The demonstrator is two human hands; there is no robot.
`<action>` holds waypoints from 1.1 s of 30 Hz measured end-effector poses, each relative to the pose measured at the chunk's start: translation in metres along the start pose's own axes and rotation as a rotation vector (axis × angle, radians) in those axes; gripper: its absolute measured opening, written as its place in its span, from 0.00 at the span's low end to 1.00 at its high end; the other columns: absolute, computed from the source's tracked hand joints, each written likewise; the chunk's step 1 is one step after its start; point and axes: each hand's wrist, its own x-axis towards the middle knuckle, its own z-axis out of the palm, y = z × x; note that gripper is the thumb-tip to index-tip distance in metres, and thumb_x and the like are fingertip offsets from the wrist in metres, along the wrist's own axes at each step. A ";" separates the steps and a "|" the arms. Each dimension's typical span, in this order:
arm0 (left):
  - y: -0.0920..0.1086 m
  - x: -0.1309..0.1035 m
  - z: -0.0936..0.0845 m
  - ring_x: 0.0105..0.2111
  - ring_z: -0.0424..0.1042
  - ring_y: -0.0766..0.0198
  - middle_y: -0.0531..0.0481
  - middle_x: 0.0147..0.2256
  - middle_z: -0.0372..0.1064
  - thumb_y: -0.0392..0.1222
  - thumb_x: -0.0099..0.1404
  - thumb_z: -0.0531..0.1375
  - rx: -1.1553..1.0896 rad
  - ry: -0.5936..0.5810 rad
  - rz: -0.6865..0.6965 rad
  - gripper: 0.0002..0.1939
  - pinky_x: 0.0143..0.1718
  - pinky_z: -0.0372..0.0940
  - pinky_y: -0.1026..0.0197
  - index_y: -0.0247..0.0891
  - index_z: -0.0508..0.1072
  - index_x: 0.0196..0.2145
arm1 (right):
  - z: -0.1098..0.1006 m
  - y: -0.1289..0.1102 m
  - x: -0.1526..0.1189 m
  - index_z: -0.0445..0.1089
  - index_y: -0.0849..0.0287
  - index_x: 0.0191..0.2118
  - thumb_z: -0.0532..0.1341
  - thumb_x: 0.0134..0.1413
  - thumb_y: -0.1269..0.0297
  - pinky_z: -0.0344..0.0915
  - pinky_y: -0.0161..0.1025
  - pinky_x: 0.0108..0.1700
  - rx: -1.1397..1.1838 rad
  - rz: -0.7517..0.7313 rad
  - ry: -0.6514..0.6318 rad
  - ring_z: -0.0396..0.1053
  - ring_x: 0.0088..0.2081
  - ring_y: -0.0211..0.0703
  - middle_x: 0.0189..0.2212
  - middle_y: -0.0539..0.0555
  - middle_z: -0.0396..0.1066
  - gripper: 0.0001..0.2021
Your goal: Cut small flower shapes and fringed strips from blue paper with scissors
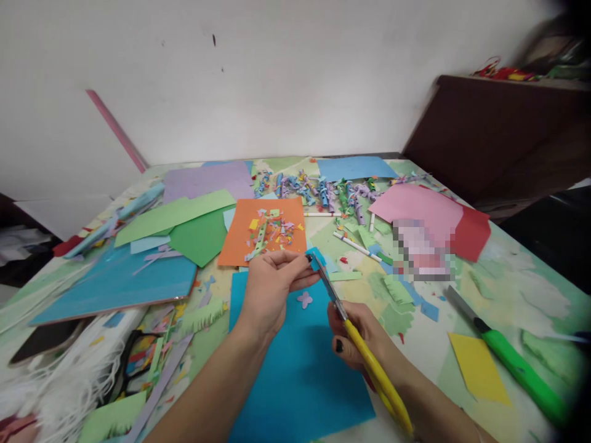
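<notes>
Between its thumb and fingers, my left hand pinches a small blue paper piece. My right hand is closed around yellow-handled scissors, whose blades reach up to the blue piece and overlap it. Below both hands lies a large blue sheet, with a small lilac butterfly-like cutout on its upper part. Just beyond my left hand is an orange sheet scattered with small colourful paper scraps.
Decorated paper rolls line the back near the wall. Pink, green and purple sheets lie around. A green-handled knife and yellow paper are at right; white string and a phone at left.
</notes>
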 end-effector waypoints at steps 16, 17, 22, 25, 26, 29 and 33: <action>0.002 0.000 0.001 0.28 0.76 0.59 0.48 0.23 0.74 0.36 0.48 0.68 0.011 0.008 -0.005 0.07 0.31 0.72 0.61 0.31 0.73 0.21 | -0.001 0.000 0.000 0.51 0.56 0.24 0.65 0.47 0.52 0.41 0.31 0.18 -0.012 0.013 -0.011 0.42 0.17 0.29 0.17 0.40 0.45 0.21; 0.002 0.000 0.001 0.28 0.76 0.59 0.48 0.23 0.74 0.36 0.48 0.68 0.012 0.006 -0.006 0.07 0.32 0.72 0.60 0.31 0.73 0.22 | -0.001 0.000 0.000 0.51 0.56 0.24 0.65 0.47 0.52 0.41 0.31 0.18 -0.019 0.007 -0.011 0.41 0.17 0.29 0.18 0.40 0.44 0.21; 0.002 0.000 0.002 0.26 0.76 0.60 0.48 0.22 0.73 0.36 0.47 0.68 0.014 0.020 -0.010 0.08 0.31 0.72 0.60 0.31 0.73 0.21 | -0.002 0.005 0.001 0.52 0.56 0.25 0.66 0.46 0.52 0.42 0.30 0.16 0.078 0.012 -0.057 0.44 0.16 0.29 0.18 0.40 0.45 0.21; 0.003 -0.002 0.002 0.26 0.76 0.60 0.48 0.22 0.73 0.36 0.47 0.68 0.015 0.020 -0.008 0.08 0.31 0.73 0.60 0.31 0.72 0.20 | -0.004 0.009 0.002 0.52 0.56 0.25 0.64 0.48 0.52 0.44 0.29 0.16 0.113 0.022 -0.079 0.46 0.16 0.29 0.19 0.41 0.45 0.20; 0.003 -0.002 0.003 0.26 0.76 0.60 0.48 0.22 0.73 0.36 0.47 0.68 0.014 0.022 -0.006 0.08 0.30 0.73 0.60 0.31 0.72 0.20 | -0.004 0.009 0.002 0.52 0.56 0.25 0.64 0.49 0.52 0.44 0.29 0.16 0.111 0.027 -0.081 0.46 0.16 0.29 0.19 0.41 0.44 0.20; 0.002 -0.002 0.003 0.26 0.76 0.59 0.47 0.22 0.73 0.36 0.47 0.68 0.012 0.027 -0.007 0.08 0.30 0.73 0.60 0.31 0.72 0.21 | -0.005 0.008 0.001 0.52 0.56 0.25 0.63 0.50 0.52 0.44 0.29 0.16 0.103 0.036 -0.081 0.46 0.16 0.29 0.20 0.41 0.44 0.19; 0.002 -0.001 0.003 0.26 0.76 0.59 0.47 0.22 0.74 0.37 0.47 0.68 0.015 0.022 -0.011 0.09 0.31 0.73 0.59 0.30 0.72 0.20 | -0.006 0.004 0.000 0.53 0.56 0.25 0.64 0.48 0.52 0.43 0.30 0.17 0.076 0.034 -0.067 0.45 0.17 0.29 0.19 0.41 0.45 0.20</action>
